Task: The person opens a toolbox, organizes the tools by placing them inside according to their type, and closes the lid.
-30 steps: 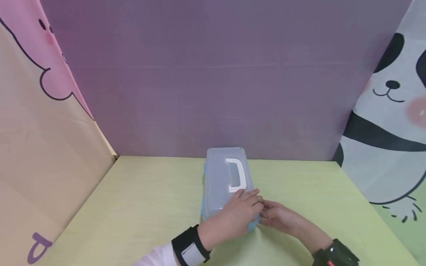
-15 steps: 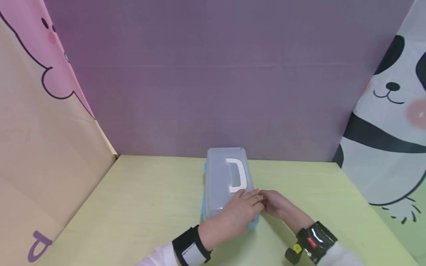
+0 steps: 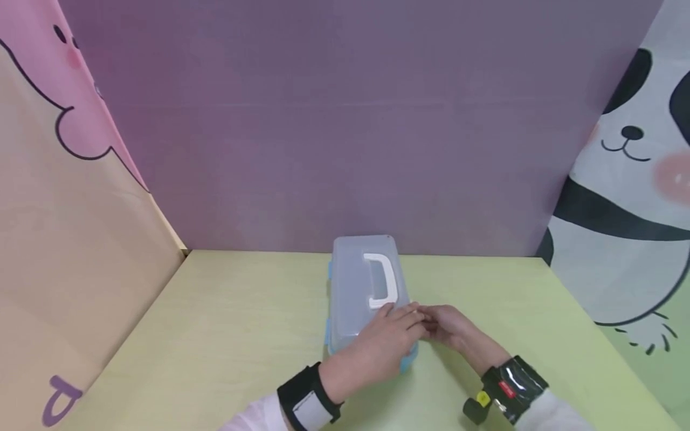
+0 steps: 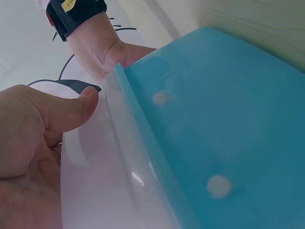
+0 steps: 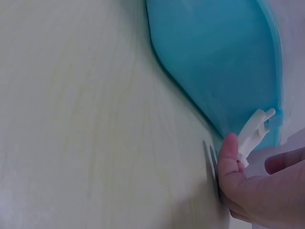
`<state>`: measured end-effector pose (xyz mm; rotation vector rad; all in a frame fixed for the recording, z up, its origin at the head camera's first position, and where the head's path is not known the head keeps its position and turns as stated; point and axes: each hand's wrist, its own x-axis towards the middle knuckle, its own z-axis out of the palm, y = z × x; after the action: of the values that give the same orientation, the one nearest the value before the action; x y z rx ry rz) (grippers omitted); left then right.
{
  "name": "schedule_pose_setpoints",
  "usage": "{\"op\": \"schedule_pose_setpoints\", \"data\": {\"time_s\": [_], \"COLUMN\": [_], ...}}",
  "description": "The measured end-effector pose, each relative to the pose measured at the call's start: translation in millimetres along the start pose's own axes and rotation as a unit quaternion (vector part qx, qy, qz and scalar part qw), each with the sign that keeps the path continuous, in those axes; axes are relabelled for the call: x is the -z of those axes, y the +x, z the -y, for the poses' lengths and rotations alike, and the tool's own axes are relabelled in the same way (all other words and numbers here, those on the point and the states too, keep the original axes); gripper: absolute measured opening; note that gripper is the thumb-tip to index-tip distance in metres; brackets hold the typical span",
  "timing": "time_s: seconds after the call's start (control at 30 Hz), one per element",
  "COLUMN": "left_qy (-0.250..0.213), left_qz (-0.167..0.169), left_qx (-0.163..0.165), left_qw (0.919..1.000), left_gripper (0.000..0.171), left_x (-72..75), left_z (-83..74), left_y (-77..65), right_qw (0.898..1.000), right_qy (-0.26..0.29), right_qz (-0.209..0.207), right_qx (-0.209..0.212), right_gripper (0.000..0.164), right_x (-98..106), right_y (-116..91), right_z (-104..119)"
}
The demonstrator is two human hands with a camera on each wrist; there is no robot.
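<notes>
A plastic storage box (image 3: 360,278) lies lengthwise on the table, with a translucent lid (image 4: 95,157), a white carry handle (image 3: 396,281) and a blue body (image 4: 228,105). My left hand (image 3: 377,347) rests on the near part of the lid, fingers reaching to its right edge. In the left wrist view its thumb (image 4: 76,112) lies over the lid. At the box's right side, my right hand (image 3: 450,328) pinches a white latch (image 5: 253,133) between curled fingers. The latch tilts outward from the blue wall. In the head view, the left fingers partly hide the right fingertips.
The pale wooden table (image 3: 232,335) extends on both sides of the box. A purple backdrop (image 3: 345,126) stands behind it. Printed cloth panels border the sides, a panda (image 3: 625,239) on the right and a pink figure (image 3: 81,131) on the left.
My right hand has moved forward along the box's right side and turned at the wrist, its fingers coming up by the left fingertips. The left hand and the box have stayed in place.
</notes>
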<state>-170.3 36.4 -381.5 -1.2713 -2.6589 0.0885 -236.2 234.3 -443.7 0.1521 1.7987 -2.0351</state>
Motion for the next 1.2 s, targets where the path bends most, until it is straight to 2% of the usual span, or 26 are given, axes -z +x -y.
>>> {"op": "schedule_pose_setpoints", "data": {"time_s": [0.13, 0.2, 0.27, 0.33, 0.43, 0.5, 0.57, 0.6, 0.63, 0.7, 0.73, 0.83, 0.93, 0.97, 1.0, 1.03, 1.1, 1.13, 1.2], "left_qy": [0.003, -0.002, -0.023, -0.069, -0.162, -0.221, -0.272, -0.298, -0.327, -0.386, -0.421, -0.531, -0.622, -0.648, -0.669, -0.685, -0.711, -0.72, -0.726], "left_qz": [-0.006, -0.01, -0.012, -0.017, -0.052, -0.099, -0.149, -0.17, -0.186, -0.197, -0.193, -0.156, -0.111, -0.101, -0.091, -0.084, -0.079, -0.079, -0.08], "left_qx": [-0.002, -0.007, -0.014, -0.018, 0.0, 0.041, 0.105, 0.142, 0.178, 0.241, 0.269, 0.328, 0.357, 0.357, 0.352, 0.345, 0.33, 0.323, 0.315], "left_qw": [1.0, 0.9999, 0.9996, 0.9973, 0.9854, 0.9694, 0.9448, 0.9285, 0.9094, 0.8683, 0.8447, 0.7656, 0.6877, 0.6653, 0.6483, 0.6361, 0.6164, 0.6089, 0.6055], "left_gripper": [0.045, 0.045, 0.047, 0.05, 0.055, 0.058, 0.06, 0.062, 0.064, 0.069, 0.073, 0.086, 0.095, 0.096, 0.095, 0.094, 0.09, 0.088, 0.087], "left_x": [-1.0, -1.0, -0.1, 1.5, 4.1, 4.5, 3.8, 2.5, 1.0, -4.4, -7.3, -18.9, -31.6, -35.4, -39.0, -41.9, -46.1, -47.4, -49.1], "left_z": [1.0, 2.1, 4.9, 10.1, 23.2, 35.1, 48.3, 55.3, 62.2, 75.5, 81.3, 95.3, 102.7, 104.0, 104.8, 105.2, 105.4, 105.2, 105.1], "left_y": [0.4, -0.2, -1.8, -4.8, -11.3, -16.7, -22.0, -24.4, -26.4, -28.6, -29.5, -30.3, -31.1, -31.4, -31.6, -32.0, -32.0, -32.1, -31.9], "right_qw": [1.0, 1.0, 1.0, 0.999, 0.999, 0.998, 0.998, 0.998, 0.998, 0.998, 0.998, 0.998, 0.998, 0.998, 0.998, 0.998, 0.998, 0.998, 0.998], "right_qy": [0.0, -0.006, -0.006, -0.005, -0.007, -0.012, -0.018, -0.017, -0.013, -0.01, -0.006, -0.002, -0.009, -0.013, -0.017, -0.018, -0.021, -0.022, -0.023], "right_qz": [-0.014, -0.021, -0.025, -0.031, -0.039, -0.045, -0.042, -0.045, -0.045, -0.044, -0.045, -0.044, -0.042, -0.038, -0.035, -0.034, -0.033, -0.032, -0.03], "right_qx": [0.003, 0.005, 0.008, 0.013, 0.025, 0.031, 0.035, 0.037, 0.038, 0.037, 0.037, 0.037, 0.041, 0.042, 0.043, 0.044, 0.046, 0.047, 0.048], "right_gripper": [0.023, 0.028, 0.036, 0.044, 0.047, 0.044, 0.042, 0.04, 0.038, 0.038, 0.038, 0.042, 0.049, 0.052, 0.054, 0.056, 0.055, 0.056, 0.055], "right_x": [-1, -1, -3, -4, -7, -9, -12, -12, -13, -15, -15, -18, -21, -21, -22, -23, -24, -24, -25], "right_y": [1, 2, 2, 3, 4, 5, 5, 5, 5, 6, 6, 7, 8, 9, 9, 10, 11, 11, 11], "right_z": [0, 0, 0, 1, 4, 7, 10, 11, 12, 14, 14, 16, 16, 16, 16, 16, 16, 16, 15]}}
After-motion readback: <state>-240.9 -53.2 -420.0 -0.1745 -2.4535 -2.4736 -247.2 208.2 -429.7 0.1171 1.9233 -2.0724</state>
